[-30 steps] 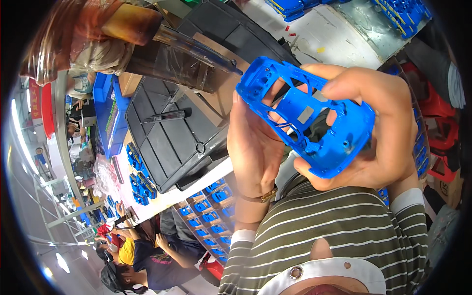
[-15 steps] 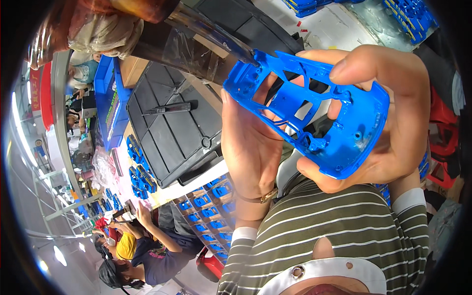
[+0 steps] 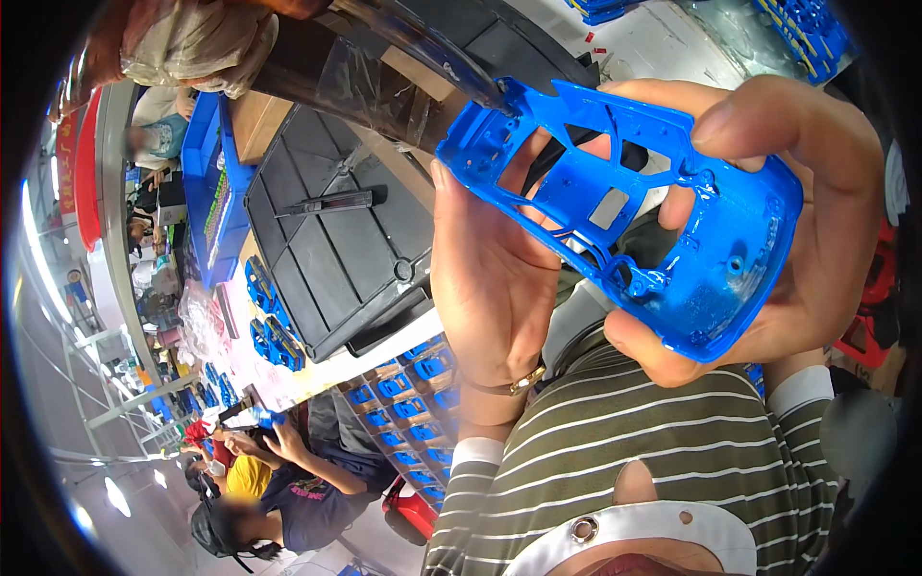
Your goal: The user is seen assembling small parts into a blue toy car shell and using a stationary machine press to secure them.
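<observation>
Blue car shell: between the grips, hollow face showing. Right grip: closed on wide end. Left grip: at narrow end, fingers partly hidden, cannot tell closure. Dark rod: cut off above.

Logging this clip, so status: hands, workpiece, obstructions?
Left hand and right hand holding blue toy car body shell. Hollow inside faces camera. Dark rod overlaps shell's upper-left end; contact unclear.

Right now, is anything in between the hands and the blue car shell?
Nothing visible: the left hand and right hand touch the blue car shell directly. A dark rod overlaps only its upper-left end in view.
</observation>
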Demonstrator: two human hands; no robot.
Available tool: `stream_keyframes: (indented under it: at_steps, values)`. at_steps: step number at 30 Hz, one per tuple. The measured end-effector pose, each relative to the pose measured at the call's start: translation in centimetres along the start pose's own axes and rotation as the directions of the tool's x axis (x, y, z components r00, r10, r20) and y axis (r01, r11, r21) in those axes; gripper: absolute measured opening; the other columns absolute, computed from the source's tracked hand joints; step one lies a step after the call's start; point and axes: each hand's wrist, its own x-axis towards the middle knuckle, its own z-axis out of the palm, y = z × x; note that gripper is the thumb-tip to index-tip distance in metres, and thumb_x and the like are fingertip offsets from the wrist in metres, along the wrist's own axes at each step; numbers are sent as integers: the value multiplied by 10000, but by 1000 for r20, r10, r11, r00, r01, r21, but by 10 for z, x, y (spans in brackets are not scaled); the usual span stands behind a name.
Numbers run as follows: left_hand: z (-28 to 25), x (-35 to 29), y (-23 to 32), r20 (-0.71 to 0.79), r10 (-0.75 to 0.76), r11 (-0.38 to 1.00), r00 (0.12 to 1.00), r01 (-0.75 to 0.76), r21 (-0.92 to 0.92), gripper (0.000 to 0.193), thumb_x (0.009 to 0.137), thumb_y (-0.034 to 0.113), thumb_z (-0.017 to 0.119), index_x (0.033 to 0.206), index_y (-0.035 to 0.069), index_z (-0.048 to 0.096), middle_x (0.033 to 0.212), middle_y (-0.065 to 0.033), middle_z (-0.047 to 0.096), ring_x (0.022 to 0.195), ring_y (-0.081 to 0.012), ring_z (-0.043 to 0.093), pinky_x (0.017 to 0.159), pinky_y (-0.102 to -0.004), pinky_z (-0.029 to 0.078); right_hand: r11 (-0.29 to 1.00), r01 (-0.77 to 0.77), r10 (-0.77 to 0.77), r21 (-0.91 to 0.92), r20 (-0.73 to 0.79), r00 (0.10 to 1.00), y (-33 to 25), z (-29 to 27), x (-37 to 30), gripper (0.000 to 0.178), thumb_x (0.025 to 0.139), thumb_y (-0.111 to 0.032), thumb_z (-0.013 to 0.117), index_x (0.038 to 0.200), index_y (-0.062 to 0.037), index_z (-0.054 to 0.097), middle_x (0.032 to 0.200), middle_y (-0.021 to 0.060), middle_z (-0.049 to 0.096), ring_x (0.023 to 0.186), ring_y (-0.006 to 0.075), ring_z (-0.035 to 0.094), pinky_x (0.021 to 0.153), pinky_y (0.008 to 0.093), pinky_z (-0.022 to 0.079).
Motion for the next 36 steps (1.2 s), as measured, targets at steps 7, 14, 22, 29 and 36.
stream_keyframes:
  at_steps: [7, 14, 22, 29, 36]
  values:
    - [-7, 2, 2, 112, -5, 989, 994, 21, -143, 533, 972, 435, 324, 1326, 37, 328, 1270, -200, 454, 1096, -351, 548, 847, -390, 528, 999, -6, 9, 47, -64, 998, -2, 7, -1, 866, 491, -23, 857, 1184, -50, 339, 1089, 323, 554, 920, 297, 638, 752, 336, 535]
    - [-14, -2, -19, 10, 132, 991, 991, -131, -23, 510, 976, 415, 331, 1302, 23, 356, 1241, -204, 488, 1086, -358, 551, 832, -398, 531, 1000, 7, -7, -6, -73, 997, -2, 7, 1, 847, 492, -20, 850, 1175, -39, 348, 1085, 311, 557, 913, 291, 639, 754, 335, 533]
    - [-24, -7, -21, 45, 129, 985, 991, -123, -123, 503, 978, 413, 332, 1291, 23, 381, 1240, -189, 492, 1085, -344, 551, 848, -415, 514, 1000, 0, 1, 16, -68, 998, -1, 7, 0, 838, 498, -18, 846, 1170, -29, 344, 1107, 306, 542, 928, 292, 633, 772, 342, 531]
    - [2, 0, 0, -18, 26, 999, 999, -26, 35, 518, 975, 421, 338, 1294, 14, 380, 1234, -190, 498, 1074, -333, 557, 856, -403, 504, 999, -6, 8, 32, -63, 998, 2, 8, -2, 830, 504, -16, 842, 1165, -21, 340, 1127, 302, 529, 942, 293, 628, 789, 348, 530]
    - [-17, 2, -8, 162, 62, 991, 985, -42, -126, 511, 975, 411, 345, 1279, 2, 387, 1230, -200, 502, 1055, -323, 568, 827, -377, 515, 1000, -7, 11, 25, -130, 991, 5, 16, -7, 822, 509, -14, 839, 1160, -13, 337, 1146, 297, 516, 956, 295, 623, 805, 354, 528]
